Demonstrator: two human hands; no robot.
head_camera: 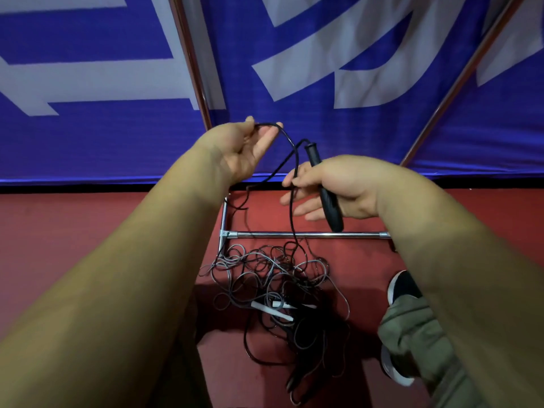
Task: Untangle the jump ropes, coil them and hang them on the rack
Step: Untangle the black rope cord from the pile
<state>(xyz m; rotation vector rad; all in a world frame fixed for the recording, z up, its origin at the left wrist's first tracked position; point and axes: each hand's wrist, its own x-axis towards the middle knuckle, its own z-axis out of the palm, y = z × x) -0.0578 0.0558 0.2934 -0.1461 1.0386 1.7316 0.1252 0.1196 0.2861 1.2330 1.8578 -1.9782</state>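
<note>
Two bare hands work one black jump rope (pixel 291 213) above a red floor (pixel 88 245). The left hand (pixel 241 148) pinches the cord between thumb and fingertips, raised against the blue-and-white banner (pixel 88 136). The right hand (pixel 338 184) clamps one black handle (pixel 331 207) under its thumb, the other fingers spread straight, with the cord crossing them. Below, one chrome rack (pixel 294 235) lies on the floor, its rail running across. Just in front sits a single tangle of ropes (pixel 265 278), grey and black loops too knotted to count, with at least two white handles (pixel 272 312) showing. Two shoes (pixel 403 285) stand at the heap's right. The banner's lower edge meets the floor just behind the rack, and open floor stretches left of the heap.
</note>
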